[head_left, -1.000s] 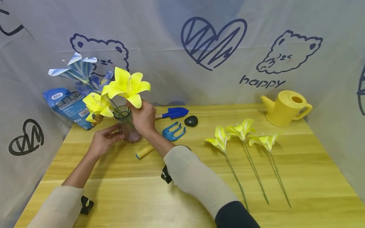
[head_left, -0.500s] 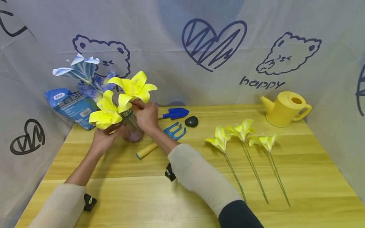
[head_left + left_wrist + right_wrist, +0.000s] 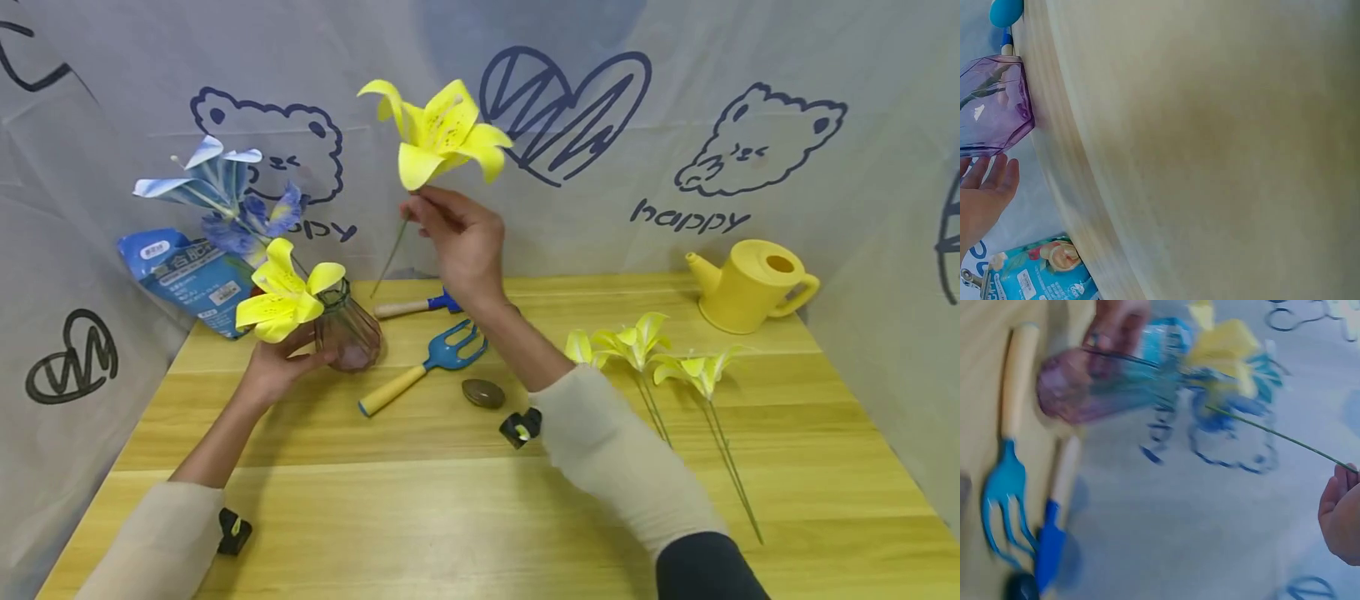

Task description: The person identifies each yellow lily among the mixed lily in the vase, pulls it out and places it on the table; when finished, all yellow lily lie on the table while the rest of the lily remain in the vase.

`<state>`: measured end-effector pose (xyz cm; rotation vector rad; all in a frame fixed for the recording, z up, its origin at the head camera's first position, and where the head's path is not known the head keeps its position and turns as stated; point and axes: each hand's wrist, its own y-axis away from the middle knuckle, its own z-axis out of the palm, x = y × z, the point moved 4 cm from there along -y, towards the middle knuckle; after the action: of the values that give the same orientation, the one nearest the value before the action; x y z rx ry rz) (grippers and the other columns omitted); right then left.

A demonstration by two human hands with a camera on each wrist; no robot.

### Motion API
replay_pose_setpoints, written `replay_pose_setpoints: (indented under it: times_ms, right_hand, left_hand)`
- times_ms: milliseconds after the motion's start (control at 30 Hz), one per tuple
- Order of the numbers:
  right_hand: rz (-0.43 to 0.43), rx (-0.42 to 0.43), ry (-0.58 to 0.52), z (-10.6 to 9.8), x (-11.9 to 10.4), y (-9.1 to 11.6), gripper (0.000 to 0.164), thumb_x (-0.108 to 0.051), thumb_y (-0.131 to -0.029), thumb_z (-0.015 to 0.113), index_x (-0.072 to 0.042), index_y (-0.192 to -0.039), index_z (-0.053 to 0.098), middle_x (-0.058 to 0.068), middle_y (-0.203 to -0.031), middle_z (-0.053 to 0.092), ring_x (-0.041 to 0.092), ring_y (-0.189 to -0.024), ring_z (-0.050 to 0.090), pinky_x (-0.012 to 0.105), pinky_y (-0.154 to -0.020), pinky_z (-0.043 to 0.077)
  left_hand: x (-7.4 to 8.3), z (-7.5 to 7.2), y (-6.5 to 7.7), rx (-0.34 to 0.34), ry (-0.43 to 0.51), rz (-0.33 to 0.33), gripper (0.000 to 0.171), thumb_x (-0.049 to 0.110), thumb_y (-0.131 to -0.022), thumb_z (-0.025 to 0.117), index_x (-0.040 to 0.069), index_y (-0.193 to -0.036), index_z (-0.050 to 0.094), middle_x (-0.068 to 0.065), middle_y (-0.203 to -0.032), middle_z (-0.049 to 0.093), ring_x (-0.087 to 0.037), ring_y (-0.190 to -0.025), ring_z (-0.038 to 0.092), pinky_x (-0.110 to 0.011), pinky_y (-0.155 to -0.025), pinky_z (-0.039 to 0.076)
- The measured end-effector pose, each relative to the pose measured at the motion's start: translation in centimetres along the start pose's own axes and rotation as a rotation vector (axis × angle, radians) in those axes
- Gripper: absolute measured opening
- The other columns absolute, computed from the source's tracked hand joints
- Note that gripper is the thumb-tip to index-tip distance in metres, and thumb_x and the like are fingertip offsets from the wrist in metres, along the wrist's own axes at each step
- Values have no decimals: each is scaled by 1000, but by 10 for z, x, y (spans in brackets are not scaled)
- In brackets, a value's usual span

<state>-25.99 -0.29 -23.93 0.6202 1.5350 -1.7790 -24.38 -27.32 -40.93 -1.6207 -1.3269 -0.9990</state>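
My right hand (image 3: pixel 472 250) pinches the green stem of a yellow artificial lily (image 3: pixel 442 137) just below its bloom, raised above the tabletop. In the right wrist view the lily's stem (image 3: pixel 1285 434) slants from those fingers. My left hand (image 3: pixel 281 362) holds the side of a purple-tinted glass vase (image 3: pixel 352 333), its fingers at the glass in the left wrist view. Another yellow lily (image 3: pixel 276 300) leans out of the vase's mouth. Behind it rise a light-blue lily (image 3: pixel 206 179) and a purple-blue flower (image 3: pixel 255 221); their lower stems are partly hidden.
Behind the vase stands a blue bag (image 3: pixel 187 283). A blue hand fork (image 3: pixel 450 346), a trowel (image 3: pixel 408 308) and a brown stone (image 3: pixel 483 393) lie right of the vase. Several yellow lilies (image 3: pixel 705 379) lie near a yellow watering can (image 3: pixel 750 287).
My right hand has moved up and right from the vase with one yellow lily, its stem now out of the mouth. My left hand stays at the vase.
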Motion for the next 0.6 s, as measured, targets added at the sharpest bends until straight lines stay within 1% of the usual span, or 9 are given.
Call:
replay_pose_setpoints:
  times_ms: [67,100,167,200,233,300,433,533,600]
  right_hand:
    - [-23,-28,7,-20,-18,2,18,1,-81,60,11,-96,63,18,-83,65,22,-75,64,35,-62,51]
    - [-29,-47,29,-30,-26,4,18,0,-81,60,11,-95,63,17,-82,65,22,-74,64,35,-61,51]
    - [-16,-95,83,-51,-39,11,17,0,-81,60,11,-94,63,17,-81,66,23,-73,63,35,-60,51]
    - [11,-121,126,-61,-44,17,17,-1,-81,61,10,-93,64,15,-80,66,22,-72,63,35,-60,52]
    - [52,-151,176,-71,-47,23,16,-3,-82,61,8,-93,65,14,-80,66,22,-72,63,34,-60,52]
    - [166,-228,270,-90,-49,40,16,-7,-83,61,4,-93,66,12,-81,66,20,-71,63,32,-61,52]
    - [421,-395,431,-123,-41,85,16,-13,-82,62,-2,-93,67,6,-81,67,17,-72,63,28,-63,52]
    - [554,-493,483,-142,-31,123,15,-13,-82,63,-4,-92,67,3,-80,67,18,-71,63,27,-62,52]
    - [609,-549,500,-151,-25,145,13,-13,-82,62,-4,-90,68,3,-79,66,19,-70,63,27,-61,52]
  left_hand:
    - [-1,0,0,-2,2,11,75,10,-79,66,24,-138,24,-15,-137,31,-34,-119,37,-30,-86,44]
    - [-1,0,0,-2,3,14,74,10,-79,66,25,-138,24,-14,-137,32,-34,-119,37,-32,-87,43]
    - [-1,-1,-1,2,-18,29,73,10,-79,66,24,-138,26,-15,-136,34,-34,-117,39,-33,-87,43]
    - [-1,-1,-1,3,-28,35,73,10,-79,66,23,-138,26,-15,-135,35,-34,-117,40,-33,-87,43]
    - [-1,-1,-1,2,-33,43,72,10,-79,66,22,-138,26,-16,-135,36,-34,-116,41,-33,-87,44]
    - [-1,-1,-1,2,-30,57,72,8,-79,65,20,-138,27,-18,-134,37,-35,-115,41,-33,-86,44]
    - [-1,-1,0,11,-9,69,70,4,-79,64,18,-137,29,-18,-132,38,-34,-115,42,-34,-87,43]
    - [-1,-1,-1,11,-13,51,69,6,-79,64,20,-137,29,-18,-132,38,-34,-115,42,-29,-85,44]
    - [-2,-1,-1,6,-30,22,69,10,-80,65,22,-137,28,-17,-133,38,-34,-115,42,-25,-83,45]
